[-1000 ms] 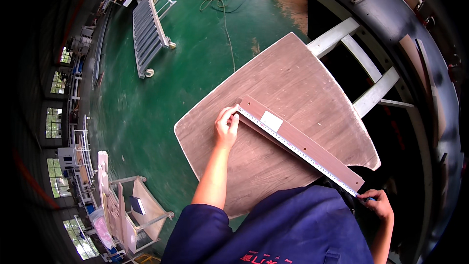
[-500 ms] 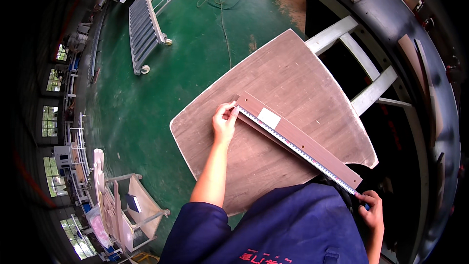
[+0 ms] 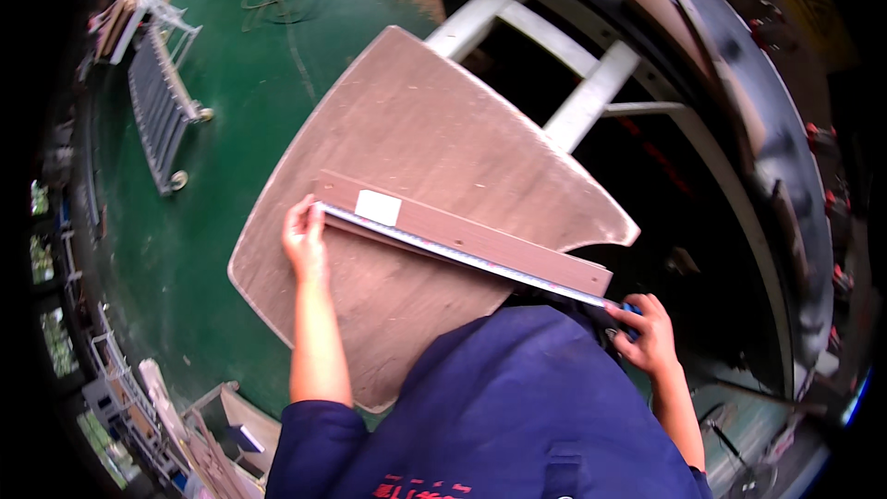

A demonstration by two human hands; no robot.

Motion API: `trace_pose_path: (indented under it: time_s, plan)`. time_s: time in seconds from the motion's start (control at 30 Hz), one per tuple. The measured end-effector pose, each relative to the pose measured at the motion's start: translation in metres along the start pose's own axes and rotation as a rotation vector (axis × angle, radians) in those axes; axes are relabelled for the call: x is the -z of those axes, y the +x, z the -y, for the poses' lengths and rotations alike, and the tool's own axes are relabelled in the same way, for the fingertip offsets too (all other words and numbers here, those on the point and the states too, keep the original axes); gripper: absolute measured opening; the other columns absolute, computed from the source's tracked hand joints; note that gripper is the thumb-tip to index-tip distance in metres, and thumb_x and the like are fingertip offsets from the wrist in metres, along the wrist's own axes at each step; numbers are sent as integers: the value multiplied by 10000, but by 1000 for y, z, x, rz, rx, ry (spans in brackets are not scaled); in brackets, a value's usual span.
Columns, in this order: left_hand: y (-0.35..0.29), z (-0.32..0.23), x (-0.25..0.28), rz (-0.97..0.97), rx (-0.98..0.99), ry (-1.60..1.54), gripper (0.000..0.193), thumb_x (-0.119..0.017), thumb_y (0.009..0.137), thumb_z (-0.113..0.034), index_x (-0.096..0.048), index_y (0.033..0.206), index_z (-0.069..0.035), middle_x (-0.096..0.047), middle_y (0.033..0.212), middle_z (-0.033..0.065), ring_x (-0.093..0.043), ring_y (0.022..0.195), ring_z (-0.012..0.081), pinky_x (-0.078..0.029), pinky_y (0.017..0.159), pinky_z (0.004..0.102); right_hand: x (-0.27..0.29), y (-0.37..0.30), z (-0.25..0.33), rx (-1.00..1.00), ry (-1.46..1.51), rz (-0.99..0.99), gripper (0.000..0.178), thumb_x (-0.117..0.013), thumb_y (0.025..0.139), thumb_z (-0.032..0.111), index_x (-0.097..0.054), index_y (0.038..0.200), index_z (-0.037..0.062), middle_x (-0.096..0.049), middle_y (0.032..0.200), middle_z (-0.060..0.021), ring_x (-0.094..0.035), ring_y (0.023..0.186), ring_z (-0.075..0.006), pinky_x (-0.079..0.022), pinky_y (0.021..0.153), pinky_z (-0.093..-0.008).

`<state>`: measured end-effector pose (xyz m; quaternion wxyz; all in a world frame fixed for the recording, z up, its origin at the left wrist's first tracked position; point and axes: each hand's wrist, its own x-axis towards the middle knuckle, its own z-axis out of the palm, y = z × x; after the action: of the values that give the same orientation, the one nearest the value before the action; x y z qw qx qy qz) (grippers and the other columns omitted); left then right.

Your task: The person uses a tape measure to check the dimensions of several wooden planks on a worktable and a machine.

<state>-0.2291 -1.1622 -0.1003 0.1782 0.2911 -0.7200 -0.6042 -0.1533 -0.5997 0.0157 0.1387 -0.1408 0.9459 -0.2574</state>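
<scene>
A: Right, the left hand [image 3: 305,242] is flat on the big brown board [image 3: 416,139], fingers [image 3: 297,218] stretched out and pressing the end of the tape measure blade [image 3: 462,257] down at the corner of the narrow wooden strip [image 3: 480,238].

B: And the blade?

A: It runs from under those fingers straight along the near edge of the strip, all the way to the right hand [image 3: 647,333]. That hand is off the far end of the strip, fingers curled around the blue tape measure case [image 3: 632,310], gripping it.

B: What sits beside the left fingertips?

A: A white label [image 3: 378,208] on the strip, just past them. The strip lies flat across the board, and the board rests on the surface, a white metal frame [image 3: 577,102] showing beyond its far edge.

B: Anything around?

A: Green floor [image 3: 231,65] well beyond the left hand, with a roller rack [image 3: 159,111] on wheels there. The person's dark blue sleeves and top [image 3: 517,407] fill the lower part, between the two hands.
</scene>
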Motion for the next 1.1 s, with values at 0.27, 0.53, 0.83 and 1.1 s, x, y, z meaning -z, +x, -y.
trace_pose_path:
  time_s: [0.27,0.53,0.83,1.1]
  plan:
    - [2,-5,5,31,-33,24,270,-720,970,-178,-684,1204,-48,-676,993,-21,-565,839,55,-422,716,233,5,-2,4,-42,27,13,432,-689,649,147,-801,1065,183,-665,1009,-121,-600,867,-292,-524,779,-399]
    - [3,-12,6,22,-26,102,255,-706,972,-177,-684,1192,-50,-690,1068,0,-576,849,65,-436,717,243,5,-1,2,-92,71,46,397,-685,661,169,-808,1038,172,-671,1012,-111,-606,880,-281,-530,800,-395]
    - [10,-7,10,44,-2,113,229,-703,968,-176,-685,1164,-58,-685,1089,5,-576,850,65,-443,705,235,13,7,-8,-205,284,171,429,-667,661,175,-800,1069,149,-679,1036,-130,-636,986,-308,-534,891,-393]
    - [13,-13,10,58,7,123,197,-712,955,-181,-691,1114,-67,-679,1023,-11,-557,797,57,-446,692,230,21,22,-24,-270,521,355,463,-667,655,156,-791,1099,109,-686,1018,-139,-648,983,-297,-521,907,-371]
